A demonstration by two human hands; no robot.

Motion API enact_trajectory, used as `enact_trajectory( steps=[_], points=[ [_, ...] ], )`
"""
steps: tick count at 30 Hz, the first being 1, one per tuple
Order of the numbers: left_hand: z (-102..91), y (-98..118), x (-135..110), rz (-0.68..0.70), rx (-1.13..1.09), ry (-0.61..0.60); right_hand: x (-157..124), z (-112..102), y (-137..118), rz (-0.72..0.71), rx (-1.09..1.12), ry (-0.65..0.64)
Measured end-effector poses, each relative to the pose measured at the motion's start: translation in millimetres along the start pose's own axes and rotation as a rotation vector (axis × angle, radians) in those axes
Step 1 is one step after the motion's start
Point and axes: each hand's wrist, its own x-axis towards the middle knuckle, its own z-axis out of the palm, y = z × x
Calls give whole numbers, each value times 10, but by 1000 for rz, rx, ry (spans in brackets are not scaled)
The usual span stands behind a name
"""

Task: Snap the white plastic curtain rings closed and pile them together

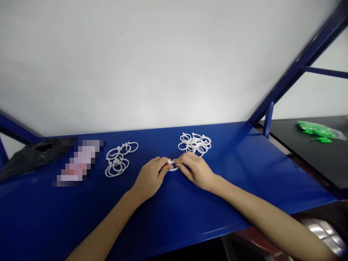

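A white plastic ring point(173, 169) is pinched between my two hands at the middle of the blue table. My left hand point(152, 177) grips its left side, with a small white knob showing at the fingertips. On the other side, the fingers of my right hand point(198, 170) are closed on the ring near that knob. Much of the ring is hidden by my fingers. Behind my right hand lies a pile of similar white rings point(195, 144). To the left of my left hand sits a looser group of white rings point(117, 166), some overlapping.
The blue table point(174, 224) has a black plastic bag point(24, 157) at its left end, beside a blurred-out object point(80, 161). Blue frame bars point(288, 65) rise at the right. Beyond them, a black table point(312, 152) carries a clear bag of green pieces point(315, 128).
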Motion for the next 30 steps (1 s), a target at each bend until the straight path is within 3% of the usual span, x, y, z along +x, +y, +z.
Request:
enact_trajectory(
  steps=[4,7,11,15,21,25,30],
  points=[
    [-106,-246,87,-44,312,111,62,-68,145,103,-59,135],
    [-183,-465,114,-174,632,213,81,-221,365,255,-179,270],
    [-239,-614,83,-286,771,111,60,-413,722,427,-297,374],
    [-277,-610,65,-269,769,95,19,-469,943,525,-387,319],
    [-258,-569,87,-213,646,91,2,-419,973,561,-476,295],
    [-223,-527,79,-243,739,149,23,-414,907,500,-453,352],
    [-227,-492,57,-244,776,117,64,-403,726,388,-439,375]
  ],
)
